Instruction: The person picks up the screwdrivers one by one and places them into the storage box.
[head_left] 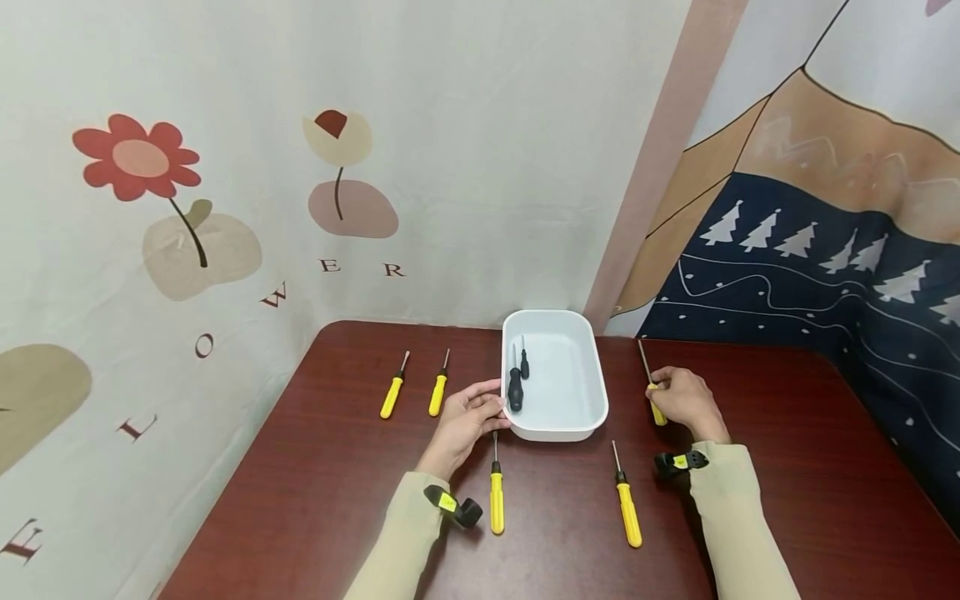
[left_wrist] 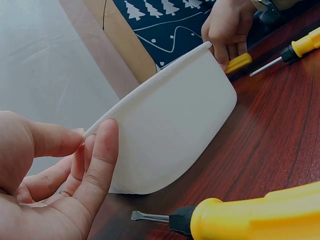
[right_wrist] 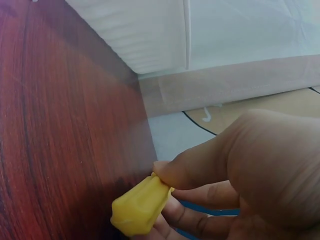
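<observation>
My left hand [head_left: 467,423] pinches the rim of a white plastic tray [head_left: 566,375] at its near left side; the left wrist view shows thumb and fingers [left_wrist: 102,150] on either side of the wall. Inside the tray, along its left, lie a larger black screwdriver [head_left: 515,390] and a smaller black one [head_left: 524,365]. To the right of the tray, my right hand [head_left: 686,402] holds a screwdriver by its yellow handle [right_wrist: 142,206], between thumb and fingers. Its shaft points toward the back edge of the table. The fingers partly cover the handle.
Two yellow screwdrivers, one [head_left: 392,395] and another [head_left: 438,392], lie left of the tray. Nearer the front lie a yellow screwdriver [head_left: 497,500] by my left wrist and one more [head_left: 629,510] toward the right. A printed curtain [head_left: 465,150] hangs behind the brown table [head_left: 300,500].
</observation>
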